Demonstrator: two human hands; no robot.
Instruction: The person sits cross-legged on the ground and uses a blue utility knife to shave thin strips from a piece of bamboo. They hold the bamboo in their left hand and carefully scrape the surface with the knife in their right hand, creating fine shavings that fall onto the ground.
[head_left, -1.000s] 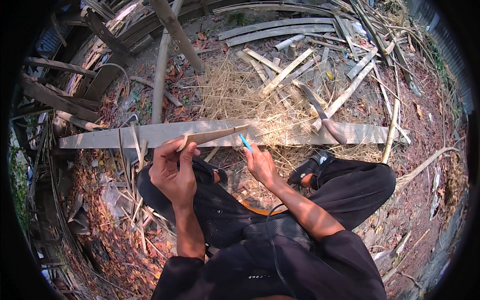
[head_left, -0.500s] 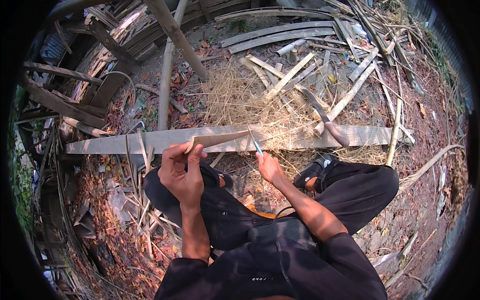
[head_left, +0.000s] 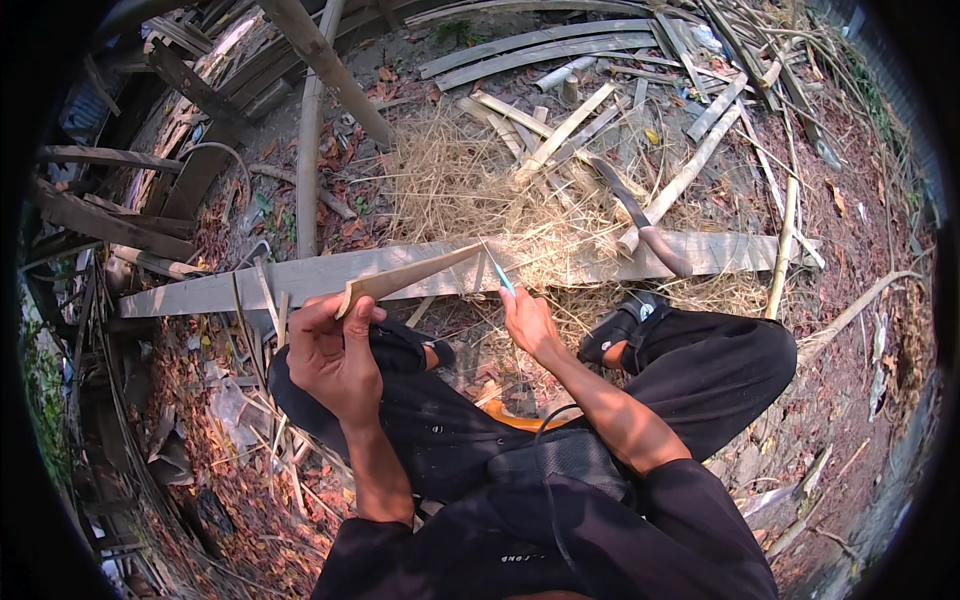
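My left hand (head_left: pixel 340 360) pinches the near end of a flat, tapering bamboo strip (head_left: pixel 415 276) between thumb and fingers. The strip slants up and to the right, above a long grey plank (head_left: pixel 220 288). Closed around a slim pointed tool with a light-blue handle (head_left: pixel 504 279) is my right hand (head_left: pixel 530 322). Its thin tip meets the strip's narrow far end, or lies just beside it; I cannot tell which. Whether the tool is a small knife or a pen is too small to make out.
A machete (head_left: pixel 664 252) with a brown handle rests across the plank's right part. Pale shavings (head_left: pixel 450 185) heap beyond and over the plank. Split bamboo pieces (head_left: pixel 565 135) lie behind. Wooden posts (head_left: pixel 335 75) stand at far left. My bent legs flank the near side.
The whole view has shifted slightly, so things appear a little further left and up. Both hands keep their grips, and the tool's tip stays at the strip's far end.
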